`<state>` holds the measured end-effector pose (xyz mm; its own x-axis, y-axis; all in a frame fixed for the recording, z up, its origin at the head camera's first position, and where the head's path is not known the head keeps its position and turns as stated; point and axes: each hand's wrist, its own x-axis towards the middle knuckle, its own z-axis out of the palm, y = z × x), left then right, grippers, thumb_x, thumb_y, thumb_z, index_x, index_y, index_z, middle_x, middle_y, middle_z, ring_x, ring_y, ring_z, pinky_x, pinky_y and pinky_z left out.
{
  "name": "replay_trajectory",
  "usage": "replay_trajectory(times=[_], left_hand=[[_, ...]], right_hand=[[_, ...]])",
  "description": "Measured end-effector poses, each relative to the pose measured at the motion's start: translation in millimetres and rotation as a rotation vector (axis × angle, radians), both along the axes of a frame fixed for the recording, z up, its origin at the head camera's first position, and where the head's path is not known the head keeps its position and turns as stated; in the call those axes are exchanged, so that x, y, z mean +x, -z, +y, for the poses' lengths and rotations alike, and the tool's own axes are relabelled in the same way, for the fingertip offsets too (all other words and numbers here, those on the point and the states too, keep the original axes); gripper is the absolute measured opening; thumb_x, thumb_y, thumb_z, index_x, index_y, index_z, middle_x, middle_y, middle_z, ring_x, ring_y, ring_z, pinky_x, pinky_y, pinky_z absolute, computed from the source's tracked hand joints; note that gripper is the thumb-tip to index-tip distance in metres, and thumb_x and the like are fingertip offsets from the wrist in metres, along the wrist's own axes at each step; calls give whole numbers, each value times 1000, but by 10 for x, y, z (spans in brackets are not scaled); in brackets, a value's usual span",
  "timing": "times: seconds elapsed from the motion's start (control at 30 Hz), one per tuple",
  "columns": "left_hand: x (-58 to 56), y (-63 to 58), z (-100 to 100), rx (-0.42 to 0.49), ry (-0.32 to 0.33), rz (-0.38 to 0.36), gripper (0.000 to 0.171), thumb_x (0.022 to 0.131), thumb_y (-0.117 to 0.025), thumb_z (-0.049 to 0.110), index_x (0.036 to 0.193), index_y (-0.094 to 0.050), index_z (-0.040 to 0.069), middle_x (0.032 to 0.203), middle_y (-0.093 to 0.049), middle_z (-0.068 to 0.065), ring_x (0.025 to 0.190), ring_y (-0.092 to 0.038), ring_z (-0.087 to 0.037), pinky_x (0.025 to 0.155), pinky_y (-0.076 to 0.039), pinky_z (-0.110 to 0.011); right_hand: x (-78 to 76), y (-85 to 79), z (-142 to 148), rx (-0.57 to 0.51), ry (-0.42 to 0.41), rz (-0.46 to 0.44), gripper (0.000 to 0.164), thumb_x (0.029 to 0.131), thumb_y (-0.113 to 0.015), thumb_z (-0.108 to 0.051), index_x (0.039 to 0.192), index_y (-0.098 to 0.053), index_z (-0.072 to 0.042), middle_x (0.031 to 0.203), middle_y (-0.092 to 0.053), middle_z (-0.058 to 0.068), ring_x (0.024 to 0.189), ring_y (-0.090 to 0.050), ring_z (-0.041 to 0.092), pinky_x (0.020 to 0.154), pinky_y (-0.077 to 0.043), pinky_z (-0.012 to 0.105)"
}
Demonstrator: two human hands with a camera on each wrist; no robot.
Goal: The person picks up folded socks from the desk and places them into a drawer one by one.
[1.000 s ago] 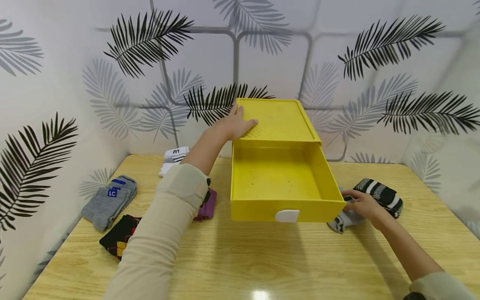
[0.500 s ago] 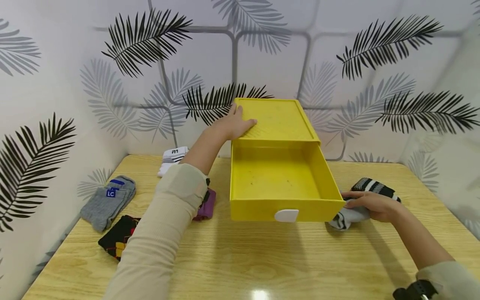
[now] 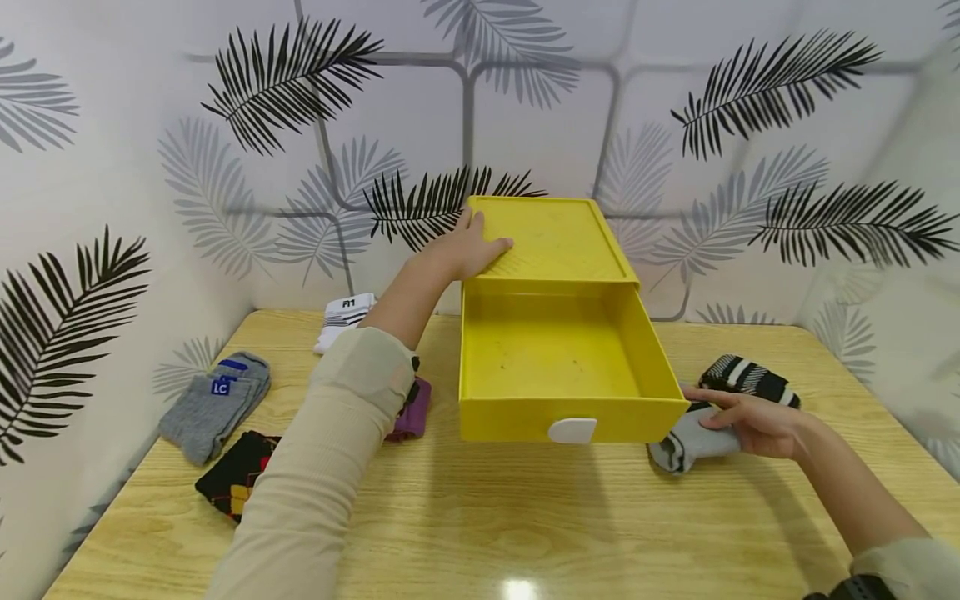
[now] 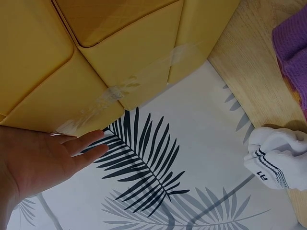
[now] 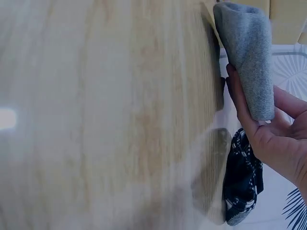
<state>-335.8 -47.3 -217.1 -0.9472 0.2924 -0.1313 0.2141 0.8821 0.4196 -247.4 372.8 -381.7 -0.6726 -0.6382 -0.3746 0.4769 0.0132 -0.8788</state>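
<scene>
My right hand (image 3: 772,427) holds a folded grey sock bundle (image 3: 699,442) with dark trim, beside the right front corner of the yellow drawer (image 3: 498,421). In the right wrist view, the grey bundle (image 5: 252,62) lies between the thumb and the fingers, tilted above the wooden table. The drawer is pulled out toward me, its inside bare, with a white tab handle (image 3: 573,431) on its front. On the top left edge of the yellow box (image 3: 558,237) rests my left hand (image 3: 467,252), thumb across the top. The left wrist view shows its fingers straight against the box.
Black-and-white patterned socks (image 3: 750,382) lie behind my right hand. To the left are grey socks (image 3: 213,408) marked LC, black argyle socks (image 3: 238,475), white socks (image 3: 347,317) and a purple bundle (image 3: 414,408) partly behind my left sleeve. A patterned wall stands behind the table.
My right hand has moved slightly toward me and right, closing on the grey sock bundle, which has shifted and turned. The left hand and the drawer have stayed put.
</scene>
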Motion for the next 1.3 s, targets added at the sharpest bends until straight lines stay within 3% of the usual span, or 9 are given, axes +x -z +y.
replay_trajectory(times=[0.13,0.27,0.73,0.87,0.93,1.0,1.07,1.17,1.3], left_hand=[[2,2,5,4,1,-4,78,94,-26,58,147,9,13,150,22,-4,135,-11,-33,105,-17,-50],[3,0,9,5,2,-8,78,94,-26,58,147,9,14,150,21,-3,135,-10,-33,105,-16,-51],[-11,-14,2,-6,15,-3,78,94,-24,58,147,10,12,150,21,-5,135,-10,-33,105,-16,-48],[-14,-16,-1,-8,29,-2,78,94,-24,57,146,10,11,150,21,-6,135,-11,-32,105,-18,-47],[-12,-17,-1,-4,31,-6,78,94,-24,57,146,10,11,149,22,-6,135,-11,-32,105,-18,-46],[-9,-17,0,1,30,-8,78,94,-24,57,146,10,11,149,22,-6,135,-10,-32,106,-18,-47],[-6,-18,1,6,27,-10,78,94,-25,57,146,10,11,149,22,-6,136,-9,-32,106,-17,-47],[1,-19,4,11,22,-11,77,94,-25,56,147,10,11,149,22,-5,136,-9,-32,106,-16,-47],[6,-15,6,17,16,-14,77,94,-26,57,147,10,12,149,23,-4,135,-11,-33,106,-17,-48]], right_hand=[[43,-23,4,-33,-10,20,52,98,-32,3,122,-58,-35,142,-28,12,98,-57,23,85,-46,38],[74,-113,1,-121,-40,38,57,98,-25,5,129,-53,-34,120,-53,6,100,-57,22,86,-46,37],[227,-678,-12,-136,49,148,55,98,-29,6,133,-51,-31,125,-48,-6,102,-55,18,85,-46,33],[271,-863,-27,-59,121,221,56,97,-34,6,140,-41,-29,150,-3,-3,131,-18,16,81,-43,22],[291,-958,-44,-3,170,245,56,96,-38,5,140,-41,-29,148,24,-5,132,8,14,75,-41,18],[305,-1047,-65,18,204,247,56,95,-39,5,139,-42,-30,143,36,-5,128,14,16,68,-39,18],[316,-1120,-81,3,237,233,55,95,-39,6,135,-47,-31,145,28,-3,124,-14,13,65,-42,19],[333,-1226,-100,-62,247,220,53,96,-37,7,131,-53,-30,147,-7,-2,98,-47,12,67,-48,24],[352,-1376,-133,-144,259,215,54,96,-34,10,128,-56,-27,122,-49,-3,89,-59,21,74,-51,32]])
